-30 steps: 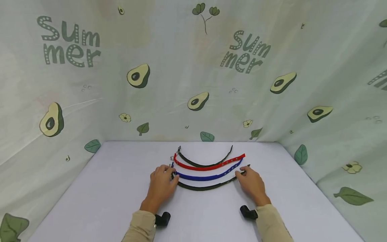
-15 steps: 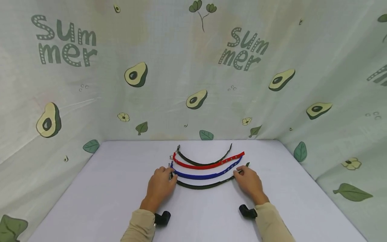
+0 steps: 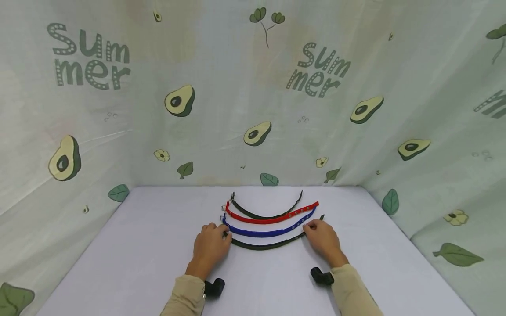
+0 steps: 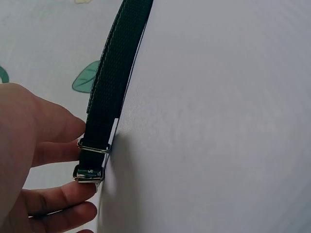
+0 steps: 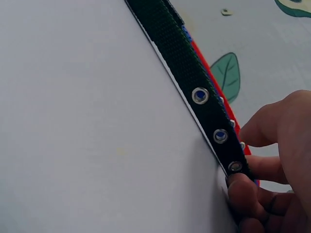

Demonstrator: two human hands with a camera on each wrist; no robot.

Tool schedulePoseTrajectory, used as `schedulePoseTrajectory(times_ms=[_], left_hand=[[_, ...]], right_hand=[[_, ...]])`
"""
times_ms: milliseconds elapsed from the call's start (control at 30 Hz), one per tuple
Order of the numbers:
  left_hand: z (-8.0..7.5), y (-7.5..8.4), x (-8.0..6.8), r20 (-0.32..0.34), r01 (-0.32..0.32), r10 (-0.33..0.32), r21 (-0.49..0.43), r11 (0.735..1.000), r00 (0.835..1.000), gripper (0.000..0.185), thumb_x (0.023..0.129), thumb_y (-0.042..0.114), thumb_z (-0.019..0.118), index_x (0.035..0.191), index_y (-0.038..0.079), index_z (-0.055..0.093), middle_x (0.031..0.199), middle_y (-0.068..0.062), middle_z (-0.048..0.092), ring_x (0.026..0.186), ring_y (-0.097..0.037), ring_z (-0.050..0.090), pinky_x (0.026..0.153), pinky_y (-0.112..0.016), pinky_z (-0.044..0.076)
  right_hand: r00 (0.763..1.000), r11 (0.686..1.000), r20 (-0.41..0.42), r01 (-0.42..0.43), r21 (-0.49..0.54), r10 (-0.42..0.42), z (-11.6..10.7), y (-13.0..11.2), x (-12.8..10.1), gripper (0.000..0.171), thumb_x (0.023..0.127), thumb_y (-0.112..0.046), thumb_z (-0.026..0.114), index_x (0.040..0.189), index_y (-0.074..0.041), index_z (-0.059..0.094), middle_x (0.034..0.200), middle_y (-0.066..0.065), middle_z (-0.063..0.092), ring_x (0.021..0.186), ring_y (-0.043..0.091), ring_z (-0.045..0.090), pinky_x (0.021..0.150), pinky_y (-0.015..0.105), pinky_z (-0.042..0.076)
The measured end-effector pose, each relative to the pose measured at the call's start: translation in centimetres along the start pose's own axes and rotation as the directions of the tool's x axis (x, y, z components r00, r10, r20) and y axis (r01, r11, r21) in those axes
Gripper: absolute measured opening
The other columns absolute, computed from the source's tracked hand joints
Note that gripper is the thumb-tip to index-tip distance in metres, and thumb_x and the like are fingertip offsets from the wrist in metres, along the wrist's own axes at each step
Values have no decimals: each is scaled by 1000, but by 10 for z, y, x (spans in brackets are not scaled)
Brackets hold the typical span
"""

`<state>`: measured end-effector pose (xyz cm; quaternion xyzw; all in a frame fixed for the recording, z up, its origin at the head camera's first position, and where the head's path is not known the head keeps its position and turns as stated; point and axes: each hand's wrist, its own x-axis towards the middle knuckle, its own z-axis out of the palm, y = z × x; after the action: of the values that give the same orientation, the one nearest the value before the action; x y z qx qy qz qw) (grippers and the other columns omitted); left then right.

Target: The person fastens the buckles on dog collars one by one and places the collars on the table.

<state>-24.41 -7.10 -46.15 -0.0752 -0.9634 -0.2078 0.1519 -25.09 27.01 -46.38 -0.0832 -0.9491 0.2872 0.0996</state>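
Observation:
A dark green dog collar [image 3: 258,247], the one closest to the person, lies in a shallow curve between both hands. The left hand [image 3: 211,248] holds its buckle end; in the left wrist view fingers sit around the metal buckle [image 4: 88,174] and a wire loop [image 4: 95,146]. At the other end the right hand [image 3: 325,239] pinches the strap near its metal eyelets [image 5: 200,95], with the tip poking out beyond the fingers. Just behind lies a blue collar [image 3: 257,234], its eyelet end close to the right hand.
Farther back, a red collar [image 3: 258,221] and another dark collar [image 3: 249,213] curve the same way, buckles to the left. The white table [image 3: 130,250] meets a printed cloth backdrop [image 3: 217,162] at its rear and sides.
The left hand has drawn slightly toward the person, baring more of the blue collar's buckle end. The right hand has shifted a little left, and the head view tilts slightly.

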Motion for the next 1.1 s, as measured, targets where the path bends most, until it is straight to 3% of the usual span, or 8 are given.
schedulePoseTrajectory(times_ms=[100, 300, 500, 733, 1100], left_hand=[[2, 2, 0, 9, -8, 8, 3, 1000, 1000, 19, 91, 29, 71, 103, 16, 77, 91, -7, 61, 87, -25, 55, 71, -43, 49], [3, 2, 0, -11, -2, 2, 2, 1000, 1000, 17, 90, 29, 73, 101, 17, 78, 91, -8, 60, 88, -25, 54, 70, -41, 48], [7, -4, -3, -21, 19, -19, -8, 1000, 1000, 21, 89, 30, 73, 103, 15, 77, 93, -10, 63, 88, -28, 55, 72, -46, 48], [16, -8, -7, 33, 91, -89, -68, 994, 996, 31, 90, 42, 71, 106, 16, 75, 101, -11, 63, 98, -33, 53, 84, -56, 41], [13, -2, 2, 27, 78, -76, -81, 994, 997, 27, 89, 39, 72, 101, 15, 73, 97, -8, 64, 95, -31, 55, 82, -56, 40]], right_hand=[[999, 999, 5, -32, -19, 32, -2, 6, 1, 27, 93, -32, 61, 100, -10, 74, 98, 9, 71, 90, 29, 64, 76, 49, 49], [997, 998, -55, -59, 25, 60, 2, 10, -3, 18, 89, -26, 61, 92, -12, 71, 88, 4, 69, 78, 23, 60, 63, 39, 45], [995, 994, -98, -22, 105, 32, 10, 9, -6, 12, 86, -21, 63, 89, -11, 70, 82, 2, 66, 76, 21, 58, 67, 38, 44], [995, 995, -97, -5, 104, 15, 11, 7, -5, 9, 87, -21, 64, 88, -14, 71, 82, -1, 65, 75, 18, 57, 69, 36, 44], [995, 995, -102, 19, 97, -9, 5, 10, -3, 13, 90, -21, 64, 94, -11, 72, 88, 1, 67, 81, 21, 59, 74, 41, 46]])
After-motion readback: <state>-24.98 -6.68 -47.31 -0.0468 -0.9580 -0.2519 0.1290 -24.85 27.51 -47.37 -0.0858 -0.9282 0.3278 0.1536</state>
